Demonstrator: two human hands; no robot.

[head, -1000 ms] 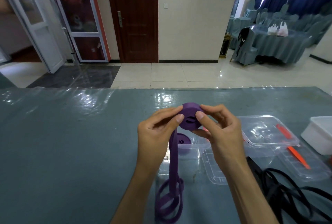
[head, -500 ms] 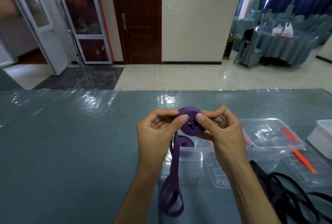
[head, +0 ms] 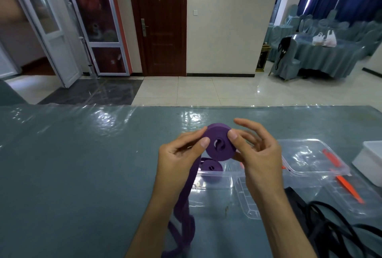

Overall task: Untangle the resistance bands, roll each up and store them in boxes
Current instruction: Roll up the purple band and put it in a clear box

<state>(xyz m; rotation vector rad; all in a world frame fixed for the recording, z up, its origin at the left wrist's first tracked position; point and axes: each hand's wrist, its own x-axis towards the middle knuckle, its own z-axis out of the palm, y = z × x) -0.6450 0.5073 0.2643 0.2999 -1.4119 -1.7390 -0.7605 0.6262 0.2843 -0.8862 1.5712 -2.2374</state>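
A purple resistance band roll (head: 220, 144) is held up above the table between both hands. My left hand (head: 179, 154) pinches its left edge with thumb and fingers. My right hand (head: 258, 150) presses its thumb on the roll's right face, with the other fingers spread behind it. The band's loose tail (head: 184, 212) hangs down past my left wrist to the table. A second rolled purple band (head: 210, 167) lies inside a clear plastic box (head: 215, 183) just below the hands.
A clear lid (head: 246, 202) lies by the box. Another clear box (head: 310, 156) with orange bands (head: 349, 187) sits to the right, beside a white container (head: 370, 164). Tangled black bands (head: 334, 226) lie at the lower right. The table is teal under plastic film.
The roll has grown thicker as more band wound on, and the hanging tail has shortened. My right fingers have spread away from the roll's back.
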